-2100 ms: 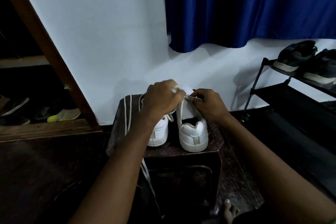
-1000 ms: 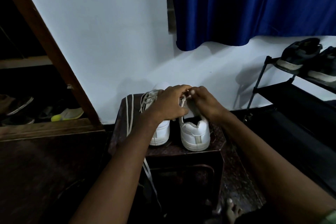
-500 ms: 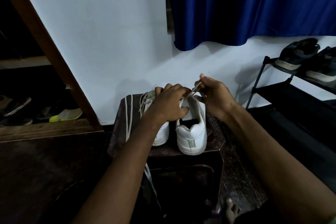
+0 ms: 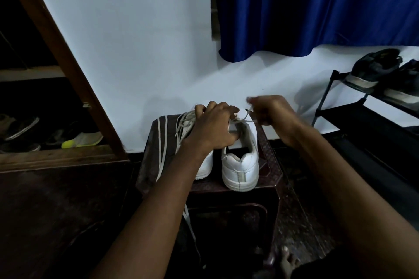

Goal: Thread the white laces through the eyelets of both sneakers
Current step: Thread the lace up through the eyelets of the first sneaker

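I see two white sneakers side by side on a dark stool [image 4: 267,179], heels toward me. My left hand [image 4: 213,127] curls over the tongue of the right sneaker [image 4: 241,165], thumb tucked into its opening, gripping it. My right hand [image 4: 272,110], blurred, pinches a white lace [image 4: 243,120] drawn taut from that sneaker's eyelets to the right. The left sneaker [image 4: 205,165] shows crossed lacing at its far end. A spare lace [image 4: 162,147] lies along the stool's left side and hangs down its near face. I can read no brand or writing on either sneaker. Dark shoes [image 4: 371,72] sit on a black rack [image 4: 326,97] far right, below a blue curtain [image 4: 317,7].
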The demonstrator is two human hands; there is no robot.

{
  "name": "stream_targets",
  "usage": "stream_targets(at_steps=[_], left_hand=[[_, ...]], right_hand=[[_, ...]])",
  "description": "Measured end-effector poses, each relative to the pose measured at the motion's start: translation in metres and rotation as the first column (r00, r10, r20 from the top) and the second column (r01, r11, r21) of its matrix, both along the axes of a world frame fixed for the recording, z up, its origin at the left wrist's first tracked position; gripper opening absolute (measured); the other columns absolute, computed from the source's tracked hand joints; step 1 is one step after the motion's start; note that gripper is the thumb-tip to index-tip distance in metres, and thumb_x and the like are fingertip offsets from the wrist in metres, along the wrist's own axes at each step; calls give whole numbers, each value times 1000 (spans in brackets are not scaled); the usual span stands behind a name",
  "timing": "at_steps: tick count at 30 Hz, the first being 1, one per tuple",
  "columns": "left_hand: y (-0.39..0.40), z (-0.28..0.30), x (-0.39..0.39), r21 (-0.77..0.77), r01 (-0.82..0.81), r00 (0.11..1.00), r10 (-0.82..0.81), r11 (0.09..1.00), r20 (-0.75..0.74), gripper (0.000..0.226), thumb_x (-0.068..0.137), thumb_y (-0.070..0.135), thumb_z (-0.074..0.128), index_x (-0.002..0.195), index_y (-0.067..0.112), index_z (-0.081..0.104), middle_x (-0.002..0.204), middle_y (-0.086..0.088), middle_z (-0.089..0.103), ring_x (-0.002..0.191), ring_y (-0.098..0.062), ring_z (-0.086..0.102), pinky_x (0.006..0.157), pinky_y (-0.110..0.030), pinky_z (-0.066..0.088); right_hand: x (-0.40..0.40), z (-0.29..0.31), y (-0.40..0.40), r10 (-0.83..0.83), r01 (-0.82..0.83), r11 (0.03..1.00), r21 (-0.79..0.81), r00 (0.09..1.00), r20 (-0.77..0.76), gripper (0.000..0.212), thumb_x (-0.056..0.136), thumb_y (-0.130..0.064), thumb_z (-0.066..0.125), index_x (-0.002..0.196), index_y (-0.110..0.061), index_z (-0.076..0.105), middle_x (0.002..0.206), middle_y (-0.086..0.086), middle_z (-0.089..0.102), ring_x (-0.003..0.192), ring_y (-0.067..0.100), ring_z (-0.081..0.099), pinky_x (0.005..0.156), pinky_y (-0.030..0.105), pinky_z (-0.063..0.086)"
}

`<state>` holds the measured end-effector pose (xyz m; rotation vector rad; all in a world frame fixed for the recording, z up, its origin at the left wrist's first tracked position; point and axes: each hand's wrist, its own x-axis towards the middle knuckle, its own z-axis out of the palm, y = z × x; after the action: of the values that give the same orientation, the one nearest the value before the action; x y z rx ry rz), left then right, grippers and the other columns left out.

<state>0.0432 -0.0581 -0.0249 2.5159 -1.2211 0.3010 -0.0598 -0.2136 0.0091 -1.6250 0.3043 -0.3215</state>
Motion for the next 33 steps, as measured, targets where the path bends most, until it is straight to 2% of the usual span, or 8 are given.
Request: stream_targets(at_steps=[2,8,12,21,25,27,30,33], left_hand=[[0,-1,0,-1,-6,1000,6,1000,-9,61,81,49,71,139,38,56,133,14,59,128,-17,46,99,-43,21],[0,0,0,-30,-12,999,11,999,-42,57,83,52,70,138,39,58,127,15,60,127,-17,47,97,-41,20],[0,-1,1,-21,-1,998,0,1000,-63,58,83,51,70,138,38,56,128,14,59,127,-17,47,94,-40,20],[3,2,1,22,-1,992,4,1000,-122,90,72,24,73,154,34,39,135,18,55,131,-16,44,100,-40,19],[3,-1,5,7,-25,995,26,1000,-101,86,72,30,75,151,33,41,137,12,55,131,-19,44,101,-42,21],[2,-2,6,3,-32,996,32,999,-79,83,73,37,77,148,32,43,134,10,56,130,-21,45,99,-43,22],[0,-3,6,-8,-37,996,36,999,-82,87,73,43,78,152,32,41,134,13,57,131,-19,46,98,-41,21],[0,-3,5,-11,-33,995,32,999,-90,88,73,40,77,152,33,40,131,16,58,131,-17,45,98,-41,20]], right_hand=[[-1,-7,3,45,-80,921,-380,994,-100,37,91,-31,77,59,-18,65,55,-6,54,53,5,46,57,19,39],[0,-1,6,132,-95,949,-302,985,107,36,104,-22,61,69,-11,58,62,-2,53,61,6,46,61,19,40],[3,-10,3,68,-47,907,-419,997,34,23,95,-34,73,84,-15,65,64,4,63,59,11,51,61,28,44],[18,-38,34,-158,87,458,-885,987,15,14,84,-26,67,90,-24,79,77,8,73,76,32,63,70,35,47],[20,-38,26,-117,161,788,-595,987,113,15,91,-20,68,79,-14,76,82,12,69,78,23,65,73,35,51],[20,-28,22,-115,128,991,-43,967,227,12,86,-8,62,78,-8,71,94,18,71,88,25,68,84,36,53],[14,-9,13,-87,-163,735,658,940,331,24,97,-12,47,74,-13,54,71,10,56,65,23,56,74,37,51],[12,-9,9,-138,66,919,388,977,161,26,94,-21,59,71,-18,47,58,-2,34,48,14,27,50,28,29]])
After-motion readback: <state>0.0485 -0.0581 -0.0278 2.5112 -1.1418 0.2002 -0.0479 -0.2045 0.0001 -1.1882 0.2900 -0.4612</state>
